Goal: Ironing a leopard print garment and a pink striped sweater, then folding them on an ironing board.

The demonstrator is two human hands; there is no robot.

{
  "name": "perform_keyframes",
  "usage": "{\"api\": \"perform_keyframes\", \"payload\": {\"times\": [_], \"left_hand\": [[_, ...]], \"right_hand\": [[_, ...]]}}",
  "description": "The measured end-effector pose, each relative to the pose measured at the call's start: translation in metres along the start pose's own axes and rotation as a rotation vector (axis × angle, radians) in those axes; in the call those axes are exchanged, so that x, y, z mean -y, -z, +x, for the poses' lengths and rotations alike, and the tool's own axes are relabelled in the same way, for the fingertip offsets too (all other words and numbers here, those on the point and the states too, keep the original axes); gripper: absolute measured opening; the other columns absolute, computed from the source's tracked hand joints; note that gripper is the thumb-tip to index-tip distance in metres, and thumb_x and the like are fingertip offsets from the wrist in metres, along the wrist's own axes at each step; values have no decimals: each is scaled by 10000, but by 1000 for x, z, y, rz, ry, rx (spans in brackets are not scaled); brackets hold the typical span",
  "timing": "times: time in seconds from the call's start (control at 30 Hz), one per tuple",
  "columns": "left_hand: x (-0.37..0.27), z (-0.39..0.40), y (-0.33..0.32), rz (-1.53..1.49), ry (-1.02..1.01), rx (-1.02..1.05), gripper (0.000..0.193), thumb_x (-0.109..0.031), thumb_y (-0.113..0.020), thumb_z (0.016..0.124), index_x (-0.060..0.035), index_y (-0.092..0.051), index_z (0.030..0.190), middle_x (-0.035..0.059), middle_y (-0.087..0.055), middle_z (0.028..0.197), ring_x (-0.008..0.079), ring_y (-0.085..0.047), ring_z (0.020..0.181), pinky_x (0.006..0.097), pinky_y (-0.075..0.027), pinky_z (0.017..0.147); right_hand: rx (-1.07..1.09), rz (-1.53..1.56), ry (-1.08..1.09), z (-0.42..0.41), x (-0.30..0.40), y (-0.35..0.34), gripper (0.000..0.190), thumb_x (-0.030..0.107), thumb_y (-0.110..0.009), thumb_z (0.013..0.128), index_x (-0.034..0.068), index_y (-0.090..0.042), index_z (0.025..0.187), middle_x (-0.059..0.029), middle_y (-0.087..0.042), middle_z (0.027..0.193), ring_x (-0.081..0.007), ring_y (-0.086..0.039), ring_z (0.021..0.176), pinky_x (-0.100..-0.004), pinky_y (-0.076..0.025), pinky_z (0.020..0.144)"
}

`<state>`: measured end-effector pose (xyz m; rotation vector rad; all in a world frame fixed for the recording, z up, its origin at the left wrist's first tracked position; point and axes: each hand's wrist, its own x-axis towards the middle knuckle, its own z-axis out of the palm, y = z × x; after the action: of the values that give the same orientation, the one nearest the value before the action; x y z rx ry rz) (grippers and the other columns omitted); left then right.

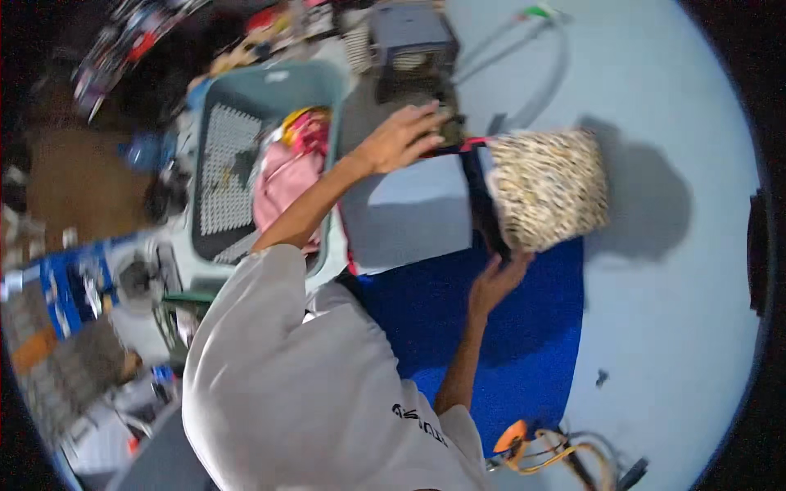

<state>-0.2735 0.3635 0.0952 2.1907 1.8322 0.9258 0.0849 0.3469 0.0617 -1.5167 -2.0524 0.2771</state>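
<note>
My left hand [402,138] has its fingers spread above the upper edge of a pale, flat panel [411,215] with a pink-red edge; it holds nothing visible. Beside the panel, a dark gap or strip separates it from a boxy, animal-print fabric piece [549,187]. My right hand [500,282] is at the lower corner of that patterned piece, fingertips against or just beneath it; blur hides whether it grips. Blue cloth [528,331] spreads below both pieces and past my right forearm.
A grey-green plastic basket [334,92] holding pink cloth [285,178] stands left. A grey plastic stool [411,27] is at the top. An orange object with a yellow cord [513,439] lies lower right. A pale blue surface [663,319] lies right.
</note>
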Motion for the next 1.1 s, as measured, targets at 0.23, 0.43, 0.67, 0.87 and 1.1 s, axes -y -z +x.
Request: {"api": "perform_keyframes", "payload": {"times": [0.23,0.43,0.67,0.87,1.1], "left_hand": [[108,-258,1,61,986,-456,632,-356,-619,854,-64,-398,1369,219,-494,1275,404,-445,1214,464,-372,1020],[98,-330,-40,-507,1738,452,1217,-614,-783,578,-54,-150,1454,287,-390,1380,480,-436,1226,569,-374,981],[132,-423,-97,-22,1180,245,551,-497,-505,900,-1,-525,1138,252,-656,851,436,-647,799,530,-515,690],[118,-453,30,15,1625,-450,449,-327,-416,936,53,-647,994,298,-642,870,445,-632,851,478,-496,752],[66,-397,104,-210,1692,-1495,396,-208,-383,928,21,-599,1169,212,-649,1069,322,-631,984,412,-504,844]], "right_hand": [[150,-326,-13,-144,-65,-32,493,337,-440,995,70,-407,1408,-252,-283,1476,-418,-320,1328,-518,-282,1071],[143,-395,13,-162,-74,-40,488,387,-383,1005,118,-417,1412,-250,-288,1474,-408,-324,1330,-530,-296,1055],[160,-349,64,-145,-46,-40,486,380,-341,1009,130,-406,1420,-230,-293,1482,-395,-318,1343,-519,-302,1054],[134,-396,37,-158,-69,-39,482,388,-343,1010,144,-405,1422,-232,-304,1472,-400,-331,1326,-533,-293,1049],[140,-358,18,-157,-63,-40,480,395,-361,1004,157,-411,1418,-233,-312,1465,-396,-340,1317,-539,-285,1049]]}}
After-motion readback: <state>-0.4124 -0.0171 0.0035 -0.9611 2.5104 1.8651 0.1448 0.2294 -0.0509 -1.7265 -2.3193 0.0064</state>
